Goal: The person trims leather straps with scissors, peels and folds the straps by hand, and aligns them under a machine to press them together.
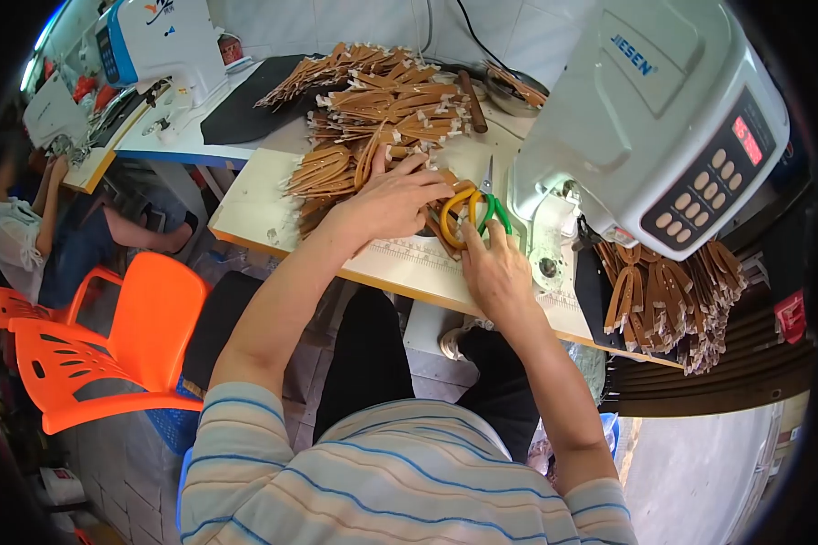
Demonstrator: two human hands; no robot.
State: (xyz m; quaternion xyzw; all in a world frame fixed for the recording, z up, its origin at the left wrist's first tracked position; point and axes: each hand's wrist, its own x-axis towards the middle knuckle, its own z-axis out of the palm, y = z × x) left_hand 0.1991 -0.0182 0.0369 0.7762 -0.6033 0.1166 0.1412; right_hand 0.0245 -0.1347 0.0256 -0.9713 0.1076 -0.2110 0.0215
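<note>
My left hand [395, 200] lies with its fingers spread over the near edge of a heap of brown leather-like straps [386, 113], whose ends carry pale tape or paper. Some straps show beneath and beside the fingers; the palm side is hidden. At the worktable edge, my right hand [498, 272] has its bent fingers on the handles of the scissors [475, 209]. These handles are yellow and green, and the blades point away from me. How firmly the fingers grip them is partly hidden.
A white sewing-type machine [645, 109] with a lit keypad stands at right. More straps [673, 304] hang below it. A printed ruler [418, 250] runs along the worktable's front. Orange chairs [145, 327] stand at left, near another person [27, 236] and a second machine [168, 45].
</note>
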